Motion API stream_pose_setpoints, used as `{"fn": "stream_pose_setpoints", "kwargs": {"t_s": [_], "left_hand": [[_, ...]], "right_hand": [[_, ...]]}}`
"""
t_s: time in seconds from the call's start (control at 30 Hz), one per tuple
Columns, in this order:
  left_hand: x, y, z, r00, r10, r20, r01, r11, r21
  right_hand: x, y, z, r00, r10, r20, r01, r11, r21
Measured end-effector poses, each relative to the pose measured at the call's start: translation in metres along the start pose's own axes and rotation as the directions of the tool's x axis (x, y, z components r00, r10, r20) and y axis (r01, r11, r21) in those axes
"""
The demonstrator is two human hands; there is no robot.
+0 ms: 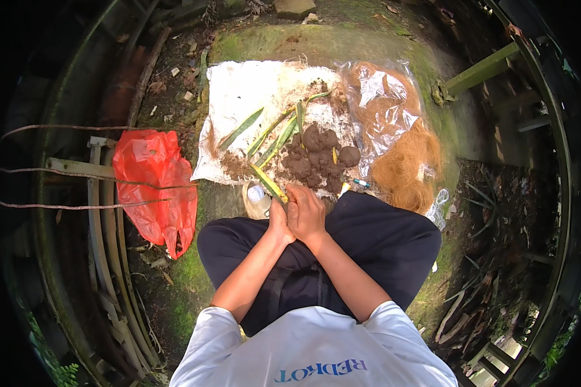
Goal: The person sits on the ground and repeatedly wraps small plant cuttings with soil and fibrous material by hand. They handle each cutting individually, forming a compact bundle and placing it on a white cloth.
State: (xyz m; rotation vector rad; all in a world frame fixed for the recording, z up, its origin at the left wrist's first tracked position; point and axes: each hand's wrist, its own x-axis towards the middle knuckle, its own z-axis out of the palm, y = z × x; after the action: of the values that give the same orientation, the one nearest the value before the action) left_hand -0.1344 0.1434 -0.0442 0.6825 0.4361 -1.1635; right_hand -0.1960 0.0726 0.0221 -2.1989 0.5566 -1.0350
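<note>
2 hands meet just below the white sheet (239, 90), and they are pressed together over one long leaf. Right hand (306, 211) sits on top, fingers curled down and closed around the base of the leaf (268, 182), which runs up and to the left as a yellow-green strip with its tip over the sheet's edge. Left hand (278, 219) is tucked beside and partly under it, touching it; I can't tell how far its fingers are closed or what they grip, they're hidden.

Just beyond the knuckles lies a heap of dark soil clumps (319, 158) on the sheet, with several more green leaves (274, 132) fanned out to its left. A clear bag of orange-brown fibre (400, 142) lies to the right, spilling toward the person's knee. A small white bottle (256, 193) stands just left of the hands, and a red plastic bag (156, 187) lies well apart on the left.

My read: the leaf base is being worked between both hands, stripped or trimmed. Any next move calls for a firm pinch low on the leaf and a steady pull along its length, keeping the strip from snapping.
</note>
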Motion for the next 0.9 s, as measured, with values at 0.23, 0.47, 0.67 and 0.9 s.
{"fn": "stream_pose_setpoints", "kwargs": {"t_s": [0.23,0.47,0.67,0.9], "left_hand": [[0.008,0.024,0.015,0.991,-0.041,0.128,0.05,0.996,-0.074],[0.003,0.054,0.057,0.985,0.17,0.018,-0.163,0.966,-0.201],[0.006,0.05,0.063,0.988,0.112,0.102,-0.104,0.991,-0.083],[0.01,0.054,0.048,0.992,0.109,-0.066,-0.117,0.983,-0.143]], "right_hand": [[0.02,0.005,0.007,0.941,0.259,0.216,-0.294,0.944,0.149],[0.096,0.08,0.003,0.846,0.272,0.459,-0.122,0.936,-0.331],[0.119,0.138,0.049,0.773,0.077,0.63,0.357,0.768,-0.532],[0.138,0.124,0.085,0.564,0.418,0.712,0.435,0.583,-0.686]]}}
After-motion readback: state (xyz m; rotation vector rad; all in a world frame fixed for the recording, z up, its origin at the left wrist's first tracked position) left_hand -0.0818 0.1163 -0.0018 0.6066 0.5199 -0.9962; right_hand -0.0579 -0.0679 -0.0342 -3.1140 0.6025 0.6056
